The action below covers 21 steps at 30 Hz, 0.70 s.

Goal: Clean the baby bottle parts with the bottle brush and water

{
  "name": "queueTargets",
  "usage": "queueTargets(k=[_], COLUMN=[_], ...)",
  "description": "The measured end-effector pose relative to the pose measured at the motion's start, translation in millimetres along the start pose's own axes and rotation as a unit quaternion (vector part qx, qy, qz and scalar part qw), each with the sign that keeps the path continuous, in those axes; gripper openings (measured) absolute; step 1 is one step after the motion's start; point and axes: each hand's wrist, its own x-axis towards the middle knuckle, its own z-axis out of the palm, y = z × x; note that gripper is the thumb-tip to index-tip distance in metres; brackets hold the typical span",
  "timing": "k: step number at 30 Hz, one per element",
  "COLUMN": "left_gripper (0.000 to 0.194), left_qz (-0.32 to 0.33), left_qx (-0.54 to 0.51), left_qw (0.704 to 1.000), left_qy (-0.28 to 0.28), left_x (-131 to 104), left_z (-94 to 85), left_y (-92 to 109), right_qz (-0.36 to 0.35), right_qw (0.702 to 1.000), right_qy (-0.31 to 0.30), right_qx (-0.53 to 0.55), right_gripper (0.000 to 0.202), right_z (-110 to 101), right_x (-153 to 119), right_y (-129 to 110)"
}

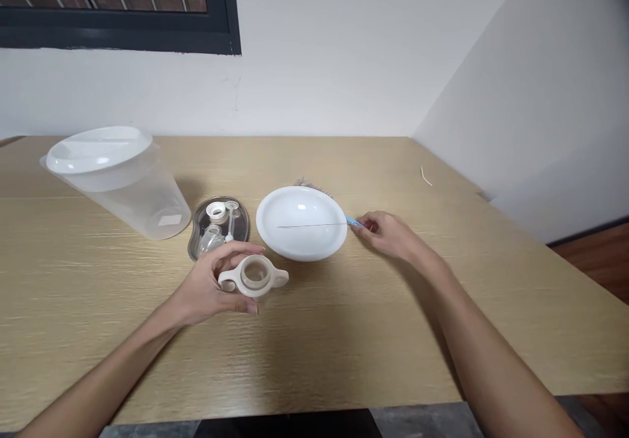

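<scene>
My left hand is closed around a two-handled baby cup, its round open mouth facing me and a loop handle on either side. It hovers above the table, just in front of a metal tray. To the right, my right hand pinches the blue end of a slim tool. A thin, straight shaft runs left from there across a white oval bowl. Whether the shaft touches the bowl cannot be seen. Its exact kind is unclear.
The kidney-shaped metal tray holds a white ring, a clear cup-like piece and a straw piece. A lidded translucent pitcher stands left. Grey bristles show behind the bowl. A thin white strip lies back right.
</scene>
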Motion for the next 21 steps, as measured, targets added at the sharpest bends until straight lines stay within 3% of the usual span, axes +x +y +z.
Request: queueTargets(k=[4,14,21], left_gripper=[0.078,0.071,0.083], left_qz=[-0.005,0.024,0.043], left_qx=[-0.008,-0.015,-0.062], left_qw=[1.0,1.0,0.997], left_qy=[-0.006,-0.01,0.006], left_x=[1.1,2.6,5.0], left_z=[4.5,16.8,18.6], left_y=[-0.6,-7.2,-19.2], right_qz=[-0.004,-0.009,0.035], right_qw=[1.0,0.963,0.929], right_qy=[0.022,0.262,0.347], right_qx=[0.011,0.063,0.123], right_gripper=[0.039,0.032,0.031], right_z=[2.6,12.3,12.3], right_x=[0.6,18.5,20.3], right_y=[3.2,30.4,33.7])
